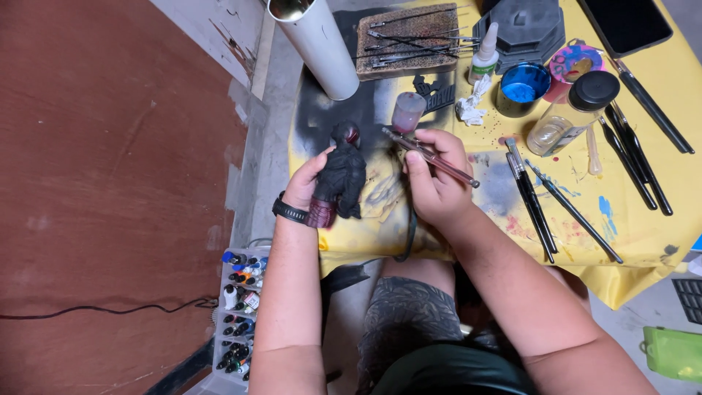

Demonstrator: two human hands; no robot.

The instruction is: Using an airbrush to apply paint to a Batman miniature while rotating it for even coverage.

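Note:
My left hand [303, 183] grips a black figurine [341, 174] with dark red patches, holding it upright over the yellow table cover [643, 219]. A black watch sits on that wrist. My right hand [435, 175] holds an airbrush [428, 155] with a small cup [406, 111] of reddish paint on top. The airbrush's tip points left toward the figurine's head and is a short gap away from it.
Several brushes [537, 208] lie on the cover to the right. Behind are a blue paint pot [522, 88], a glass jar [550, 133], a glue bottle [484, 53], a white tube [318, 44] and a tool-laden block [406, 38]. A tray of paint bottles [240, 314] stands on the floor.

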